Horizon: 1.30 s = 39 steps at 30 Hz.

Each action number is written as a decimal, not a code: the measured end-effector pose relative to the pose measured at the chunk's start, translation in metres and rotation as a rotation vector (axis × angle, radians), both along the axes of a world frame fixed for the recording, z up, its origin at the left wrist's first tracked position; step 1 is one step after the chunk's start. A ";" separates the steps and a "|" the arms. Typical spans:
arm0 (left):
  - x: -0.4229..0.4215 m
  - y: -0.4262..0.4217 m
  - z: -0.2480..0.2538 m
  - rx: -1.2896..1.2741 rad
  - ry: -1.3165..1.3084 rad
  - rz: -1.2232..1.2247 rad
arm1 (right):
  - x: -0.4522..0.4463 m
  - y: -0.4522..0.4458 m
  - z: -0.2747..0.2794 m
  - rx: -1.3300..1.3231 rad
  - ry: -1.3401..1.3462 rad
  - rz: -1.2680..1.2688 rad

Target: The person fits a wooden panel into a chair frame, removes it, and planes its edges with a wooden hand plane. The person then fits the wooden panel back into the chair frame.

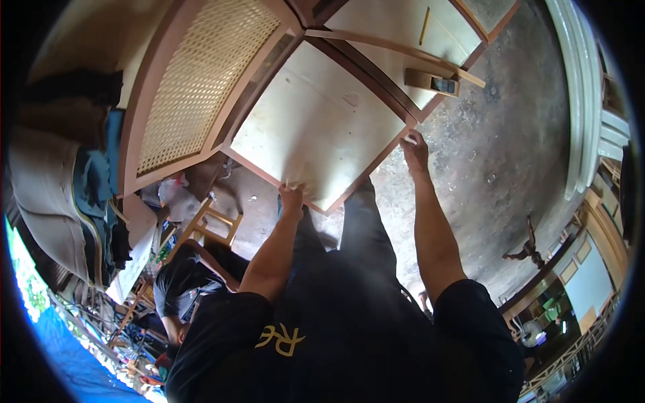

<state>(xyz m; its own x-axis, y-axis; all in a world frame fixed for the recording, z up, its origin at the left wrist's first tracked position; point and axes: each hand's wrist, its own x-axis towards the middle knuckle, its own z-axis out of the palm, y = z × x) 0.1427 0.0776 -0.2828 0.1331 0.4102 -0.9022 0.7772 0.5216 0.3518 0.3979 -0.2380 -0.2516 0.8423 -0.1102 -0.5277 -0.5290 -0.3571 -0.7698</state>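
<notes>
In front of me a framed panel [322, 127] with a pale face and reddish-brown edges hangs out like a door from a wooden cabinet, one corner toward my legs. My left hand [292, 196] grips its near edge, with the fingers over the rim. At the right corner my right hand [414, 146] has its fingers curled round the edge; the far side of that grip is hidden. A wooden hand plane [432, 82] rests on the neighbouring pale panel [396, 50], beside a long wooden strip [403, 50]. A pencil [424, 25] lies further back.
A door with woven cane [208, 80] stands at the left, near padded cushions [47, 195]. Below it are a wooden stool [218, 221] and another person [195, 275] bending. White curved mouldings [578, 101] line the right. The concrete floor [463, 195] is stained.
</notes>
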 end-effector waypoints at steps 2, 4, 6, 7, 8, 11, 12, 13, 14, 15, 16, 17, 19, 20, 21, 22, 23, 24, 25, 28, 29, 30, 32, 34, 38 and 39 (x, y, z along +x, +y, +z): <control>-0.001 -0.007 -0.007 0.053 0.053 0.015 | 0.015 -0.001 0.008 -0.025 0.002 0.060; 0.007 -0.013 0.000 0.084 0.109 0.032 | 0.025 -0.005 -0.005 -0.129 -0.085 0.178; 0.026 -0.016 0.018 0.089 0.141 0.086 | 0.030 -0.005 -0.013 -0.146 -0.136 0.221; 0.037 -0.020 0.030 0.080 0.147 0.131 | 0.033 -0.004 -0.009 -0.154 -0.176 0.249; 0.045 -0.023 0.036 0.067 0.152 0.173 | 0.035 -0.003 -0.004 -0.167 -0.217 0.275; 0.034 -0.019 0.015 0.091 0.155 0.164 | 0.035 -0.012 -0.028 -0.080 -0.235 0.277; 0.037 -0.020 0.017 0.072 0.152 0.176 | 0.035 -0.016 -0.035 -0.053 -0.214 0.300; 0.039 -0.021 0.021 0.055 0.149 0.190 | 0.044 -0.010 -0.011 -0.069 -0.170 0.348; 0.042 -0.021 0.024 0.039 0.145 0.205 | 0.041 -0.007 -0.011 -0.064 -0.191 0.295; 0.042 -0.021 0.024 0.055 0.164 0.192 | 0.038 -0.005 -0.013 -0.059 -0.212 0.242; 0.041 -0.021 0.024 0.072 0.182 0.179 | 0.036 -0.004 -0.013 -0.054 -0.234 0.188; 0.042 -0.022 0.024 0.090 0.198 0.167 | 0.037 -0.004 -0.014 -0.059 -0.214 0.199; 0.036 -0.023 0.020 0.081 0.164 0.184 | 0.040 -0.003 -0.015 -0.065 -0.175 0.224; 0.033 -0.023 0.018 0.079 0.146 0.194 | 0.043 -0.002 -0.016 -0.080 -0.176 0.251; 0.031 -0.022 0.016 0.065 0.137 0.214 | 0.045 -0.002 -0.017 -0.094 -0.177 0.278; 0.029 -0.022 0.014 0.050 0.127 0.234 | 0.046 -0.001 -0.017 -0.110 -0.178 0.305; 0.027 -0.022 0.012 0.033 0.117 0.253 | 0.048 -0.001 -0.018 -0.112 -0.152 0.317; 0.029 -0.022 0.015 0.024 0.120 0.260 | 0.050 0.000 -0.013 -0.112 -0.143 0.328; 0.031 -0.024 0.019 0.014 0.122 0.268 | 0.052 0.002 -0.007 -0.113 -0.133 0.339; 0.042 -0.027 0.032 -0.006 0.130 0.274 | 0.057 0.000 -0.014 -0.149 -0.198 0.447; 0.044 -0.027 0.035 -0.011 0.134 0.273 | 0.057 -0.002 -0.018 -0.167 -0.234 0.496; 0.039 -0.026 0.030 -0.009 0.125 0.266 | 0.057 -0.001 -0.017 -0.204 -0.223 0.532; 0.027 -0.022 0.014 0.002 0.105 0.256 | 0.063 0.004 -0.009 -0.272 -0.205 0.607; 0.047 -0.023 0.037 -0.001 0.114 0.276 | 0.066 0.019 0.001 -0.314 -0.261 0.606; 0.051 -0.013 0.036 0.040 0.172 0.260 | 0.076 0.055 0.008 -0.304 -0.310 0.604; 0.051 -0.008 0.035 0.070 0.169 0.214 | 0.082 0.064 0.006 -0.261 -0.320 0.605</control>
<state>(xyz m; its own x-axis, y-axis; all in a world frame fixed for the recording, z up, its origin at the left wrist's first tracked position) 0.1941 0.0697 -0.2481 -0.1126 0.4746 -0.8730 0.7028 0.6591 0.2676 0.4797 -0.1745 -0.2461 0.9042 0.3342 -0.2659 0.0549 -0.7084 -0.7036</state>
